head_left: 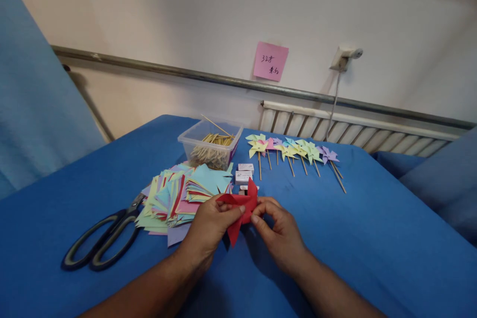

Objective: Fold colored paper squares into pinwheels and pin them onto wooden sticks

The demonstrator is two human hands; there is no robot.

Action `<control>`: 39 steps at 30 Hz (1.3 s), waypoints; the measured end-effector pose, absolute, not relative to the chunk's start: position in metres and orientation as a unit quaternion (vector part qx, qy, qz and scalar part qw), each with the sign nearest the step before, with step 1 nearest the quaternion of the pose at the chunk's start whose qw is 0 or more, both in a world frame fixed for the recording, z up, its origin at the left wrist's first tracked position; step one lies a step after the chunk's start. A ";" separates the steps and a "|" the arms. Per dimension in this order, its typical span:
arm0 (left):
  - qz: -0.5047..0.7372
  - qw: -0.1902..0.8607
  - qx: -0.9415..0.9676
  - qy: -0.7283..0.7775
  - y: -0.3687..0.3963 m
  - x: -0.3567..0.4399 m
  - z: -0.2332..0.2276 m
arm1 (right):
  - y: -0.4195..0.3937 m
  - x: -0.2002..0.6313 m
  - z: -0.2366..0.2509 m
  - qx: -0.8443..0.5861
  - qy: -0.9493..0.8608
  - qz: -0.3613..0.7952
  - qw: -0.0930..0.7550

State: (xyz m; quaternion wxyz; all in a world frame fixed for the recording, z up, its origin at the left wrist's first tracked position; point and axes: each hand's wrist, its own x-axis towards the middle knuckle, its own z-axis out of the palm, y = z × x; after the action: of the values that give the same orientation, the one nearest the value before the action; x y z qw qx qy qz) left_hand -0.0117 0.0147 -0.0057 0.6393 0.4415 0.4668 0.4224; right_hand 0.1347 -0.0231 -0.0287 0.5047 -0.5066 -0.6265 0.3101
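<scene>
Pinched between your left hand (210,226) and right hand (279,231), the red paper pinwheel (242,206) sits just above the blue table (372,238). Behind it, a clear plastic tub (210,146) holds wooden sticks (213,151), beside stacked coloured paper squares (179,196).

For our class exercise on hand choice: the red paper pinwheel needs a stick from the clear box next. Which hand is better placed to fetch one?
Probably the left hand: the clear box of sticks lies on its side, beyond the paper stack. The right hand can hold the red pinwheel.
</scene>
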 end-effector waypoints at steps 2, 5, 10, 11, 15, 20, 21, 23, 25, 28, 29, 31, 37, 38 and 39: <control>0.423 0.639 0.435 0.473 0.016 -0.012 -0.005 | -0.020 0.142 -0.025 -0.511 -0.616 0.302 0.517; 0.431 0.643 0.414 0.479 0.018 -0.013 -0.003 | -0.007 0.171 -0.023 -0.559 -0.552 0.283 0.550; 0.451 0.627 0.409 0.486 0.022 -0.017 0.000 | 0.013 0.229 -0.031 -0.636 -0.515 0.302 0.488; 0.452 0.627 0.411 0.483 0.022 -0.017 0.001 | 0.014 0.234 -0.034 -0.634 -0.529 0.312 0.470; 0.463 0.634 0.393 0.478 0.021 -0.017 0.001 | 0.007 0.218 -0.043 -0.598 -0.596 0.353 0.402; 0.469 0.635 0.390 0.475 0.018 -0.016 0.004 | -0.008 0.175 -0.040 -0.561 -0.720 0.269 0.309; 0.469 0.636 0.391 0.472 0.018 -0.016 0.004 | -0.010 0.170 -0.038 -0.565 -0.737 0.239 0.285; 0.467 0.637 0.394 0.470 0.017 -0.015 0.004 | -0.011 0.166 -0.036 -0.576 -0.751 0.203 0.250; 0.461 0.637 0.400 0.471 0.017 -0.016 0.003 | -0.010 0.166 -0.035 -0.586 -0.753 0.190 0.232; 0.455 0.630 0.413 0.474 0.017 -0.017 0.001 | -0.008 0.168 -0.035 -0.595 -0.758 0.167 0.211; 0.457 0.628 0.415 0.474 0.018 -0.017 0.000 | -0.008 0.168 -0.036 -0.598 -0.758 0.161 0.204; 0.461 0.624 0.421 0.469 0.018 -0.018 -0.001 | -0.008 0.167 -0.036 -0.608 -0.756 0.147 0.194; 0.452 0.603 0.444 0.485 0.018 -0.016 0.000 | -0.007 0.165 -0.036 -0.623 -0.753 0.113 0.179; 0.453 0.595 0.446 0.492 0.018 -0.015 0.001 | -0.008 0.164 -0.036 -0.623 -0.755 0.108 0.175; 0.455 0.587 0.449 0.497 0.017 -0.014 0.001 | -0.008 0.164 -0.036 -0.624 -0.755 0.102 0.173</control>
State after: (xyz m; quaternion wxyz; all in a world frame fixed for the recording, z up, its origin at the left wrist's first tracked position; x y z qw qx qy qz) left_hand -0.0142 0.0173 0.0012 0.5871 0.4488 0.4971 0.4547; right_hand 0.1640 -0.0080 -0.0358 0.1730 -0.6238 -0.7554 0.1020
